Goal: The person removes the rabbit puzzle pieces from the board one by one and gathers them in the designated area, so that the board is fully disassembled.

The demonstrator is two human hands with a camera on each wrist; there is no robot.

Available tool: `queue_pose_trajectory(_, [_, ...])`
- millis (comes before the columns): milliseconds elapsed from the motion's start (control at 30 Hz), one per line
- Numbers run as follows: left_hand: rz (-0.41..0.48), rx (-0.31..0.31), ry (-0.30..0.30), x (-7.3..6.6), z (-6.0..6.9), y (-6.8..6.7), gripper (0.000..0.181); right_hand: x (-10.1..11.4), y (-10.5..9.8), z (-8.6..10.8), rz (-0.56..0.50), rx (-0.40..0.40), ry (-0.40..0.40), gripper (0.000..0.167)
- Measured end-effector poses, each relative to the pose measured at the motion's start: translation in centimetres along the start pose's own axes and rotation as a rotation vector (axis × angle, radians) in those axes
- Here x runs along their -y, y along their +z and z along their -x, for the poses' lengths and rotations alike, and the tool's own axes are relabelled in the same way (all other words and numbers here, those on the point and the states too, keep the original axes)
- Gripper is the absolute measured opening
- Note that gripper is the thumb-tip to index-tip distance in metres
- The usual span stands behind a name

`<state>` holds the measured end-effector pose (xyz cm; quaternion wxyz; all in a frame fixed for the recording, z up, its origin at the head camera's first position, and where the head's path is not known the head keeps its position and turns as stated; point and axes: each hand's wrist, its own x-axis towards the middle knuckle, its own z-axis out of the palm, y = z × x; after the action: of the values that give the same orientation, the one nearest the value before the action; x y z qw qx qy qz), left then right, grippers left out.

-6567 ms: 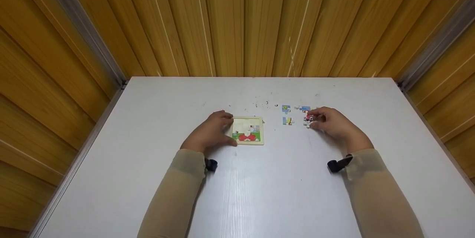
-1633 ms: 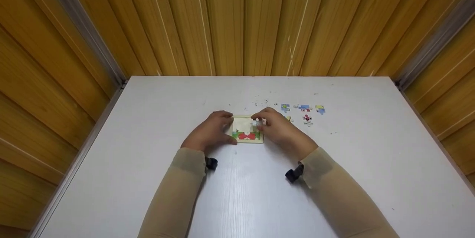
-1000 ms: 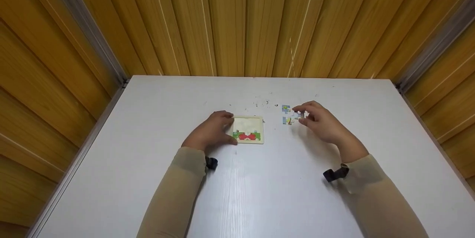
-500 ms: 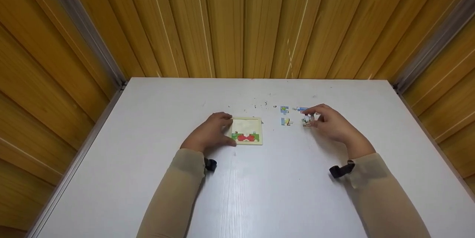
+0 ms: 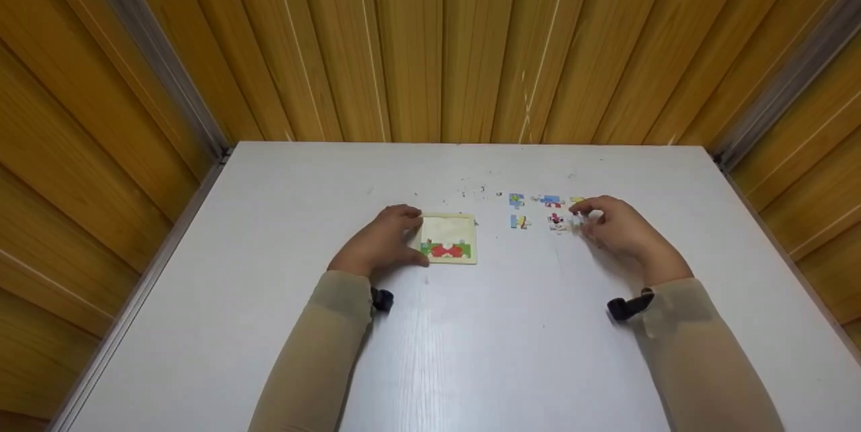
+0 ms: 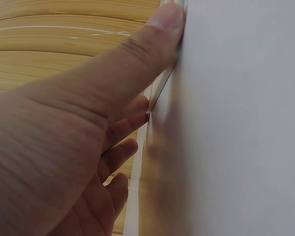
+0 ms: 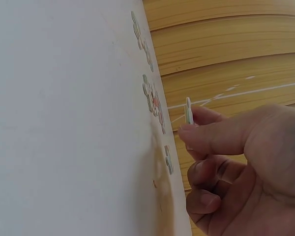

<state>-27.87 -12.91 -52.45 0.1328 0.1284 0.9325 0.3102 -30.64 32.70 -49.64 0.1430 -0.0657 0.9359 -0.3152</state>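
Observation:
A pale square frame point(image 5: 473, 240) lies on the white table, with red and green puzzle pieces along its near side. My left hand point(image 5: 383, 238) grips its left edge; in the left wrist view the thumb of the left hand point(image 6: 88, 98) presses the near edge, fingers at the far one. To the right, my right hand point(image 5: 625, 233) pinches a light puzzle piece point(image 5: 576, 220), seen edge-on as a thin piece point(image 7: 188, 112) between thumb and finger of the right hand point(image 7: 255, 157), lifted off the table. Beside it lies a piece with a pink-and-white figure point(image 5: 557, 221).
Other loose pieces lie right of the frame: a blue one point(image 5: 516, 200), a blue-and-red one point(image 5: 551, 200), a yellow-and-blue one point(image 5: 518, 221), and a yellow one point(image 5: 576, 200) partly behind the right hand. Small dark specks dot the table point(image 5: 323, 183). Wood-patterned panels point(image 5: 403, 48) stand behind.
Over the frame earlier, my right hand has moved right with the light piece, past the loose pieces. That piece is gone from the frame's right side. My left hand has kept its grip.

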Motion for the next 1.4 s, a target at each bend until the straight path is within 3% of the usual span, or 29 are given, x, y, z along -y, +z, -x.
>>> queue_pose_trajectory(300, [0.016, 0.004, 0.006, 0.0, -0.2, -0.2, 0.09, -0.7, -0.5, 0.0, 0.002, 0.033, 0.051, 0.044])
queue_pose_trajectory(667, [0.006, 0.002, 0.015, -0.3, -0.1, -0.5, 0.087, -1.1, -0.7, 0.0, -0.006, 0.021, 0.043, 0.043])
queue_pose_trajectory(900, [0.013, -0.007, -0.012, -0.5, 0.0, -0.6, 0.086, -0.8, -1.0, 0.0, -0.001, 0.013, 0.042, 0.051])
queue_pose_trajectory(1033, [0.009, -0.009, -0.017, -0.6, 0.0, -0.6, 0.087, 0.2, -1.0, 0.0, -0.032, 0.002, 0.057, 0.05])
queue_pose_trajectory(1233, [0.005, 0.0, -0.026, -0.3, -0.1, -0.3, 0.088, 2.8, 0.4, 0.2, -0.054, -0.035, -0.037, 0.046])
queue_pose_trajectory(1400, [0.017, -0.002, -0.03, -0.1, -0.1, 0.1, 0.09, 5.4, 2.1, 0.0, -0.115, -0.019, -0.094, 0.042])
